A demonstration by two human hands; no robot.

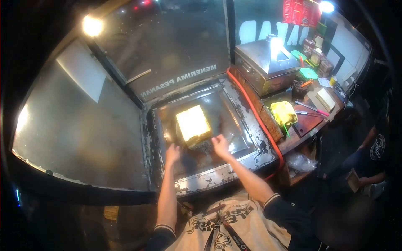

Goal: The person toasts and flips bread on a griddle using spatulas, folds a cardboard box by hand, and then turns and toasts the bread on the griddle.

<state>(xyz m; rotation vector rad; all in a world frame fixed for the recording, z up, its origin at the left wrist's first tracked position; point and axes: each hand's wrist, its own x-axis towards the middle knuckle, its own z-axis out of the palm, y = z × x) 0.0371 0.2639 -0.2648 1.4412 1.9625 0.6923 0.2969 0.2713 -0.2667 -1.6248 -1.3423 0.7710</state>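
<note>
We wear a cream cloth garment [261, 219] printed with dark lettering [208, 223], dark short sleeves [299, 224], pale stripes [271, 200] at the cuffs, narrow black straps [237, 237] down our front.

Metal box w/ peaked lid [264, 67] sits on the side counter. Red hose [253, 112] runs just L of the box & on down below it. Yellow bundle [283, 112] is just below the box; reddish-brown board [307, 124] lies below & R of it, as does a long pink-ended utensil [320, 112]. Notepad [325, 99] is R of the box, a bit lower. Light-green lid [309, 73] is just R of the box, w/ misc. containers [324, 67] further R. Red poster [298, 12] hangs above & R of the box; clear plastic bag [300, 162] lies well below it.
</note>
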